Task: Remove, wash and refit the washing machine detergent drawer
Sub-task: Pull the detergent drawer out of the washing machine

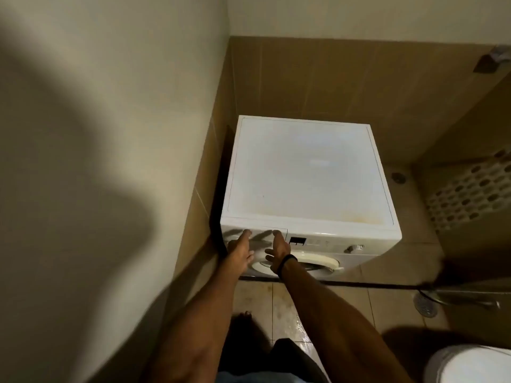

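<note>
Narrow gap between washing machine [312, 172] and left tiled wall [204, 167] — open floor [412, 255] on right.

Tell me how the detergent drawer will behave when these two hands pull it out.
The detergent drawer shows a smooth white plastic front, flush with the panel: probably stiff and light, sliding straight out. The left hand and right hand meet it only at the fingertips, so grip may slip. The washing machine is a big box, unlikely to shift.

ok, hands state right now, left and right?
Left hand: open, straight fingers touching the white plastic detergent drawer front.
Right hand: open, fingertips on the same drawer front, holding nothing.
</note>
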